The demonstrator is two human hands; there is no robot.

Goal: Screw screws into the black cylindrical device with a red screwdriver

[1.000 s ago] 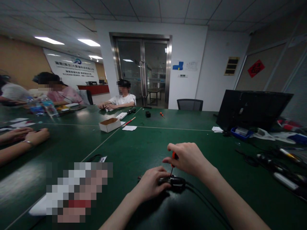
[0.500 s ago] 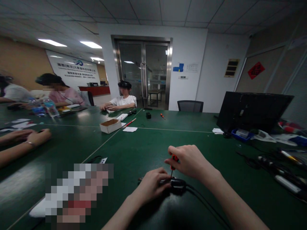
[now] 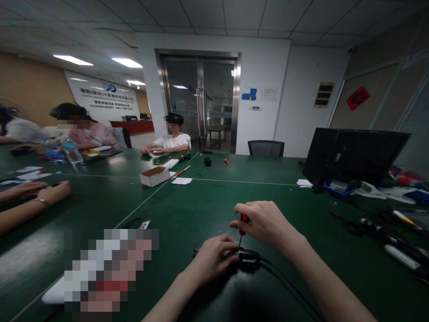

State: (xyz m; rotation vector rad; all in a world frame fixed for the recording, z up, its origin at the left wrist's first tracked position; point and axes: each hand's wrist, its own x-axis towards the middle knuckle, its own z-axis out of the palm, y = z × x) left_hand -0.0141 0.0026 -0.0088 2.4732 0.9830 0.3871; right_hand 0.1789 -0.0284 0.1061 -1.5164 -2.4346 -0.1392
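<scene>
A small black device (image 3: 247, 258) with a black cable running off to the right lies on the green table (image 3: 208, 205) close in front of me. My left hand (image 3: 211, 258) is closed over its left end and pins it down. My right hand (image 3: 264, 223) is closed on a small red-handled screwdriver (image 3: 242, 222), held upright with its thin tip resting on top of the device. What the tip touches is too small to make out.
A black monitor (image 3: 351, 154) stands at the right, with tools, cables and a blue tray (image 3: 335, 188) around it. An open cardboard box (image 3: 154, 175), papers and another screwdriver (image 3: 227, 162) lie further back. Other people sit at the left and far side; someone's hands (image 3: 36, 192) rest at the left.
Almost nothing differs. My right hand shifts slightly on the screwdriver while the tip stays on the device; my left hand keeps its hold.
</scene>
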